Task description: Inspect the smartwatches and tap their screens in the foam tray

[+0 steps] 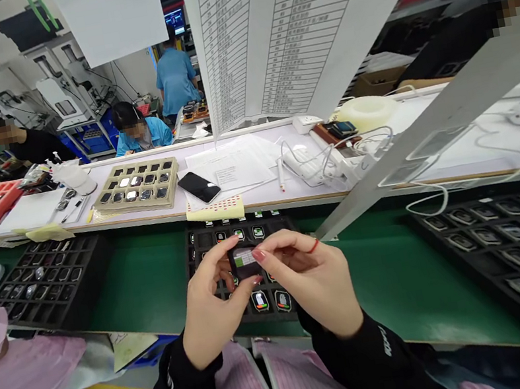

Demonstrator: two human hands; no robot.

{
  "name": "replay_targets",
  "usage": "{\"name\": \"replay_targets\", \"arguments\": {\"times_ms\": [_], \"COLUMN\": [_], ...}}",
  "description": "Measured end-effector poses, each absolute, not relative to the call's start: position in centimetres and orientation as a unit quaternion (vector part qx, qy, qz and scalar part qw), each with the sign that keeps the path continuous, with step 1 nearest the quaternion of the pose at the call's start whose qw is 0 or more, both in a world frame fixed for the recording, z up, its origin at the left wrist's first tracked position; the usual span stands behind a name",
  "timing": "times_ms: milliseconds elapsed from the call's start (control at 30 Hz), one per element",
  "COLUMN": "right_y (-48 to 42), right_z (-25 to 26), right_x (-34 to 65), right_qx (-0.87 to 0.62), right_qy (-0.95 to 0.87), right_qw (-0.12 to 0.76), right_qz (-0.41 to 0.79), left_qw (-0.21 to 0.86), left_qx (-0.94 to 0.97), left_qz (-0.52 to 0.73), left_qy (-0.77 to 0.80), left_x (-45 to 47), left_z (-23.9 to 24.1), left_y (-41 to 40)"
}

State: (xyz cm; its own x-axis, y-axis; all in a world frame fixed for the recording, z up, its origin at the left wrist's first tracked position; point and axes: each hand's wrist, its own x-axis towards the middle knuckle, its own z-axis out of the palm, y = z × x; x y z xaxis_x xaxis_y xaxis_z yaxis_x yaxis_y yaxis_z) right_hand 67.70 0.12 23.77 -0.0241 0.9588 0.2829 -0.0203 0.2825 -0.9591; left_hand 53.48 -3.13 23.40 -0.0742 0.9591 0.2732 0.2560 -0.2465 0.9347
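Note:
Between my two hands is a small dark smartwatch body [243, 260], its face lit with a green and pale pattern. My left hand [216, 303] is closed on it, fingers at the top left edge and thumb below. My right hand [307, 273] pinches its right side, the thumb lying over the face. Under the hands lies a black compartment tray [195, 269] of watch bodies. Several have lit screens, such as a watch [260, 300] and another watch [282, 300] in the near row. My hands hide the tray's middle.
Black trays of watches stand left [66, 306] and right [493, 234] on the green bench [138, 276]. The white shelf [261, 201] holds a beige tray [107, 211], a phone [199, 186], papers and cables. A slanted metal post [371, 195] rises at right. A pink-sleeved co-worker [14, 372] sits left.

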Motion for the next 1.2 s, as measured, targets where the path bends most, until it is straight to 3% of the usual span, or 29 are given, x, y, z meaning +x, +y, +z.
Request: {"name": "replay_targets", "arguments": {"times_ms": [1200], "right_y": [0.84], "right_z": [23.45], "right_x": [67.89], "right_qx": [-0.405], "right_qy": [-0.58], "right_qw": [0.572], "right_qz": [0.416], "left_qw": [0.318], "left_qx": [0.6], "left_qz": [0.508], "left_qy": [0.53], "left_x": [54.08], "left_z": [23.52], "left_y": [-2.55]}}
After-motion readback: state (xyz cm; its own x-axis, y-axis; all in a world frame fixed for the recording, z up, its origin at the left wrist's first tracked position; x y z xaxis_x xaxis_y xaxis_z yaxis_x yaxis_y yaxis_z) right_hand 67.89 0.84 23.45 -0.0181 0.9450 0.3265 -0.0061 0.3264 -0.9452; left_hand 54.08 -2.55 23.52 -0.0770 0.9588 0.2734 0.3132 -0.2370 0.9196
